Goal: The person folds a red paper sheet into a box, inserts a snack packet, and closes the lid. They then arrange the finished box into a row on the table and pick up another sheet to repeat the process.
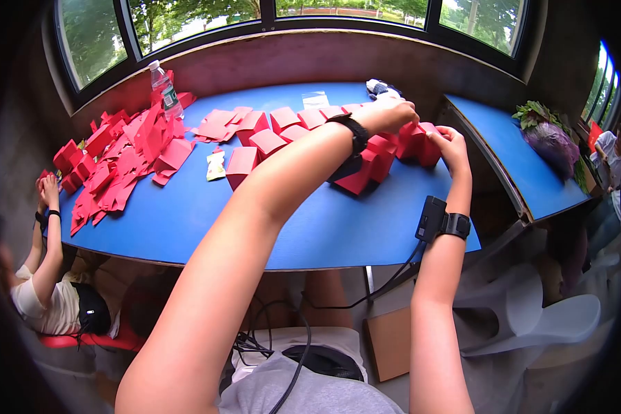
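Observation:
At the right end of the blue table, a red paper box (421, 146) is between my two hands. My left hand (392, 114) reaches across from the left, its fingers curled at the box's upper left; the fingertips are partly hidden. My right hand (451, 146) pinches the box's upper right edge between thumb and fingers. Close beside my left forearm stand several more folded red boxes (355, 181), some partly covered by that arm. Another red box (241, 164) stands left of the forearm.
A heap of red paper pieces (127, 162) covers the table's left side, with a water bottle (164, 90) behind it. A small wrapped packet (215, 165) lies near the middle. At far left, another person's hands (48, 190) hold red paper. A cable (366, 298) hangs from my right wrist.

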Action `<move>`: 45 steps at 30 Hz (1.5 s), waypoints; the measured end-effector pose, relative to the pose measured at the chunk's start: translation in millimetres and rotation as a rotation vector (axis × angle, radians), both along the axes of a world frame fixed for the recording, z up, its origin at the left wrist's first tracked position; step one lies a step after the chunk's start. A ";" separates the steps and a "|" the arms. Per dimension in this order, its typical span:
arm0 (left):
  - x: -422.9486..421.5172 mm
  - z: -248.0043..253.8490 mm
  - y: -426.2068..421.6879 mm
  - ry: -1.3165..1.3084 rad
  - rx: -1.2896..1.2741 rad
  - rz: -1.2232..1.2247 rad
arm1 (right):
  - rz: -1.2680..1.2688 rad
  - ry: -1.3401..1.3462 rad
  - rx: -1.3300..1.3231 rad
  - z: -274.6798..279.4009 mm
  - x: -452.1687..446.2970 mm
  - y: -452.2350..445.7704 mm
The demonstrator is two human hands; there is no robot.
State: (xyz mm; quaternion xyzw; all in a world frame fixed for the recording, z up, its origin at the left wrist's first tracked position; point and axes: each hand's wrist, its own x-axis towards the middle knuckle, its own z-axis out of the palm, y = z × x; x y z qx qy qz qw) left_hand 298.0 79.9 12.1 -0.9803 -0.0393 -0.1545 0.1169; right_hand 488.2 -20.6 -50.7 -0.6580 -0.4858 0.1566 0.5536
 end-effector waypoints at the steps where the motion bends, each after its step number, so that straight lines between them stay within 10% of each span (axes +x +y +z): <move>1: -3.0 -0.3 0.0 -0.001 -0.002 -0.007 | -0.007 -0.001 -0.002 -0.5 1.8 1.4; 14: -141.0 2.3 -78.7 0.288 -0.520 0.138 | 0.011 0.115 -0.123 -9.5 -18.1 15.3; 19: -132.7 -22.3 -66.3 0.022 -0.278 0.124 | 0.052 0.140 -0.155 -2.7 -29.7 12.9; 31: -58.5 -18.4 -29.9 0.410 0.487 0.155 | 0.081 0.186 -0.100 -11.8 -22.1 19.1; 35: -66.2 -33.5 -10.1 -0.196 0.643 -0.069 | 0.037 0.189 -0.071 -11.4 -27.0 17.2; 40: -154.4 64.7 -12.7 0.161 0.113 0.717 | 0.008 0.132 -0.134 -13.7 -17.8 22.1; 45: -232.3 33.1 43.7 0.309 -0.636 1.156 | 0.040 0.144 -0.120 -17.4 -14.9 22.3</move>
